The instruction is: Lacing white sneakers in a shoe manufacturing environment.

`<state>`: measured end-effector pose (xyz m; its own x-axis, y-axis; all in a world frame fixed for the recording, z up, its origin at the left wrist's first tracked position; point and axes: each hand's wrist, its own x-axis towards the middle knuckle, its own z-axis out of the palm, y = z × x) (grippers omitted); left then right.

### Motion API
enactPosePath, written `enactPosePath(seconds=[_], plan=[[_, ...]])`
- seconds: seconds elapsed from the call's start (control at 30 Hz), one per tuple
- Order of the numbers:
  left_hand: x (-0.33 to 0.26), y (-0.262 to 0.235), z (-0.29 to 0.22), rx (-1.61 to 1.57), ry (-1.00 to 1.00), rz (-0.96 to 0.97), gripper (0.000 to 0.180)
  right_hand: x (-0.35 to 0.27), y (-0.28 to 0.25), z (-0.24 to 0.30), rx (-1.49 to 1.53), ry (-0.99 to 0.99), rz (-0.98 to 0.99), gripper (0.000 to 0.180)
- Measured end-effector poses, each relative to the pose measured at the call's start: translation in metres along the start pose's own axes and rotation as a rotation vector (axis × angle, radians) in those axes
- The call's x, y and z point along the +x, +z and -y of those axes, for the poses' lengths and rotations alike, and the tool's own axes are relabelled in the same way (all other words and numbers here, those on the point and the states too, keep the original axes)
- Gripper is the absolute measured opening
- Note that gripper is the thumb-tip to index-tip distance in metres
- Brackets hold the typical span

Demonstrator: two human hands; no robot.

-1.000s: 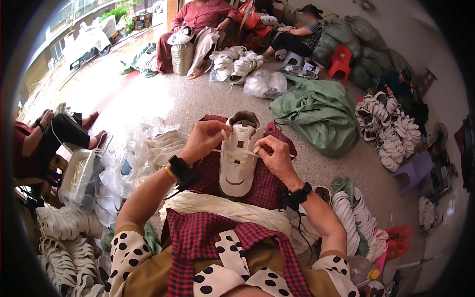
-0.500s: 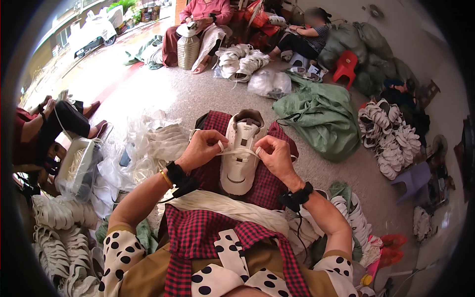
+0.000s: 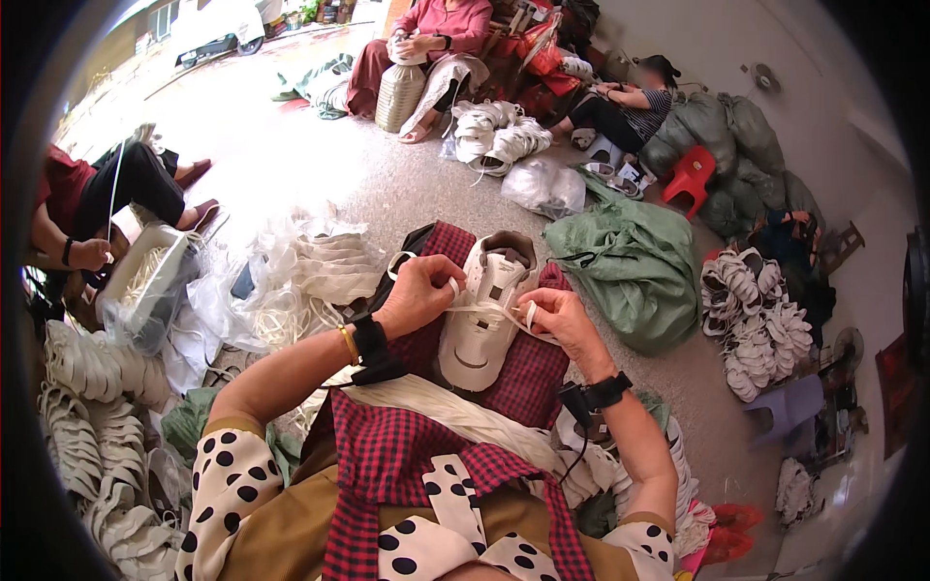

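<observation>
A cream-white sneaker [image 3: 471, 344] lies on my lap over a red-and-black checked apron [image 3: 387, 441], its toe toward me and its dark-lined opening away. A flat white shoelace [image 3: 484, 309] runs across the lower part of its tongue. At the shoe's left edge, my left hand [image 3: 417, 295] pinches one end of the lace. My right hand [image 3: 565, 324] grips the other end beside the right edge, with a loop hanging below the fingers. A bundle of long cream laces [image 3: 455, 407] rests across my lap, nearer to me.
Piles of white shoe pieces lie to the left [image 3: 87, 426] and right [image 3: 760, 320]. A green sack [image 3: 630, 261] sits ahead to the right. At the left a co-worker's hand [image 3: 92, 254] holds a lace near a plastic-lined bin [image 3: 145, 290]. Two more people sit farther back.
The view has shifted, so shoe and hands appear lower and farther right. My right hand has drawn slightly away from the shoe. The co-worker at left has lowered one hand.
</observation>
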<state>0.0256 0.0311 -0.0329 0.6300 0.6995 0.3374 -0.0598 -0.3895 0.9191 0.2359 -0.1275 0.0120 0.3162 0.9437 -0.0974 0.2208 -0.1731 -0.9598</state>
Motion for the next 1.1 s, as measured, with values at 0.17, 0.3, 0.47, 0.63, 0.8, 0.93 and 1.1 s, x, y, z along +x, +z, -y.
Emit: enactPosePath(seconds=[0.17,0.3,0.47,0.63,0.8,0.93,1.1], plan=[[0.000,0.001,-0.013,0.115,0.033,-0.070,0.012,0.002,0.011,-0.007,-0.060,-0.060,-0.064,0.010],[0.000,0.002,-0.007,0.141,0.055,-0.074,0.009,0.003,0.020,-0.009,-0.268,-0.242,-0.158,0.011],[-0.001,0.003,-0.003,0.059,0.084,-0.026,0.011,-0.006,0.032,0.019,-0.603,-0.297,-0.211,0.014],[0.007,0.008,-0.015,0.220,0.281,0.017,0.012,0.001,0.022,0.020,-0.554,-0.295,-0.157,0.016],[0.028,0.008,-0.020,0.299,0.192,0.158,0.017,0.003,0.018,0.025,-0.552,-0.276,-0.102,0.024],[0.039,-0.008,-0.024,0.315,0.185,0.324,0.021,0.006,0.015,0.041,-0.660,-0.338,0.057,0.033],[0.057,-0.011,-0.034,0.502,0.516,0.717,0.042,0.021,-0.014,0.037,-0.910,-0.871,0.122,0.019]])
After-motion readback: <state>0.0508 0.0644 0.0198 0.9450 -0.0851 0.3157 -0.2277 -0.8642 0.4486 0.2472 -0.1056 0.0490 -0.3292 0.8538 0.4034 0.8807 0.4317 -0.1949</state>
